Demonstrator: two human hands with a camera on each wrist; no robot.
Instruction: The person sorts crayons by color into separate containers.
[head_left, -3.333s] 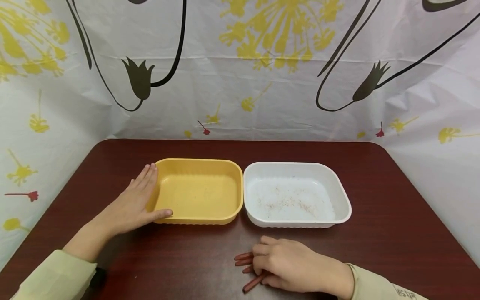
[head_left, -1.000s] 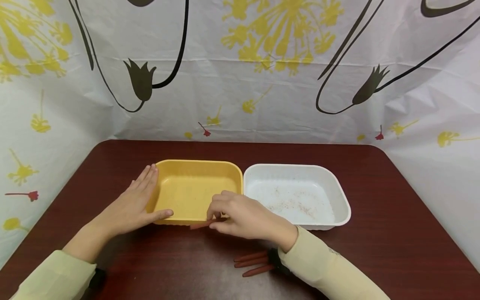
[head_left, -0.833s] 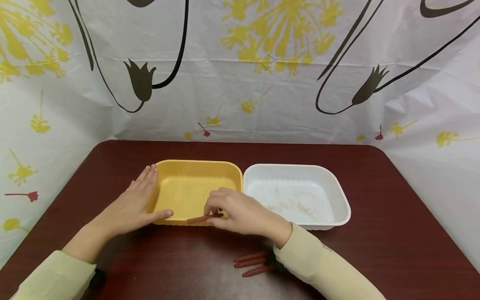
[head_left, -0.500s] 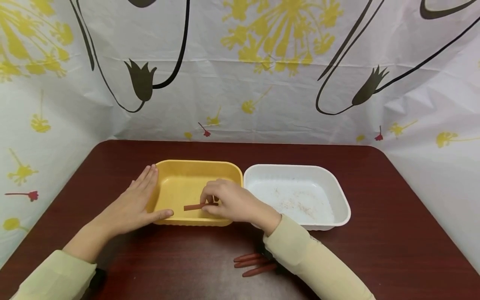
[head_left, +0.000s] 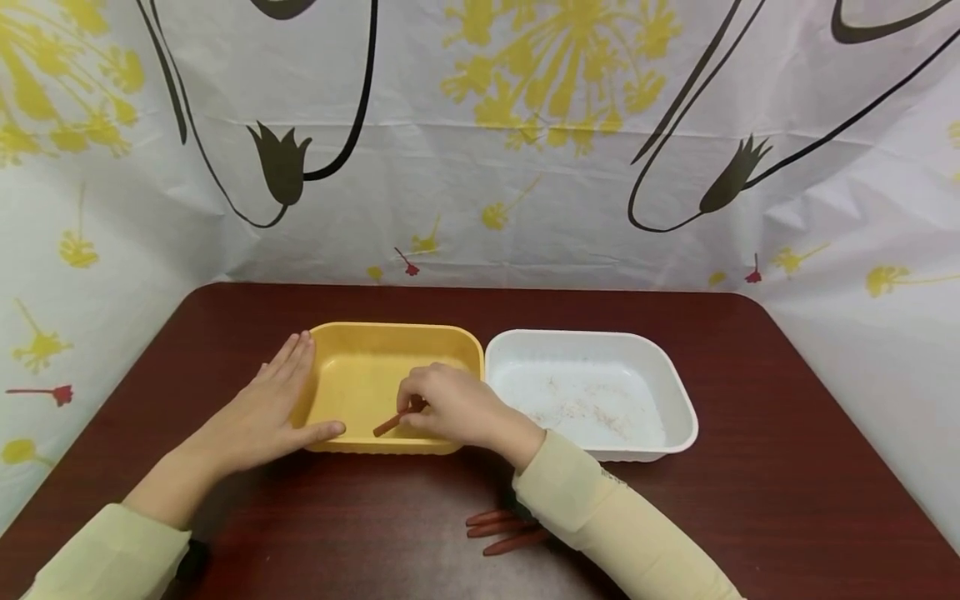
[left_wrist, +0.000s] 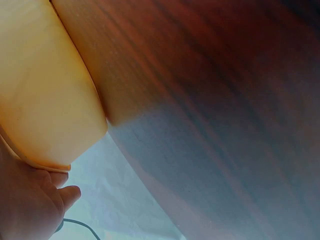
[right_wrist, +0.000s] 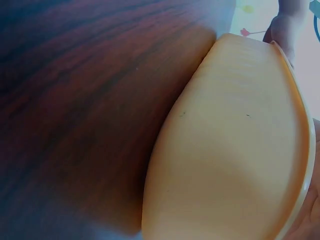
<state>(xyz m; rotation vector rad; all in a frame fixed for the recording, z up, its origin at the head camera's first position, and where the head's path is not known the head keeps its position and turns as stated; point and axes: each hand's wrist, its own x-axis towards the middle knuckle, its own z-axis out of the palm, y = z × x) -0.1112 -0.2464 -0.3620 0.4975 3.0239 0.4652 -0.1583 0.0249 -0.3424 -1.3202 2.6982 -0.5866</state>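
Note:
In the head view, my left hand (head_left: 258,412) rests with straight fingers on the left side of a yellow plastic tray (head_left: 397,447), thumb over its front rim. My right hand (head_left: 450,404) is over the tray's right half and pinches one thin reddish-brown stick (head_left: 387,426), whose free end slants down to the left. Part of that stick is hidden by the fingers. More such sticks (head_left: 517,542) lie on the table in front, partly covered by my right sleeve. In the right wrist view the tray's outer wall (right_wrist: 225,140) hides the stick.
A white tray (head_left: 682,417) with brownish specks on its bottom stands against the yellow tray's right side. Both are on a dark red-brown table (head_left: 337,517). A patterned white sheet (head_left: 420,167) hangs behind and at the sides.
My right hand has gone from the sticks on the table up and left into the yellow tray, carrying one stick. Lately that stick has tilted downward. My left hand has stayed put.

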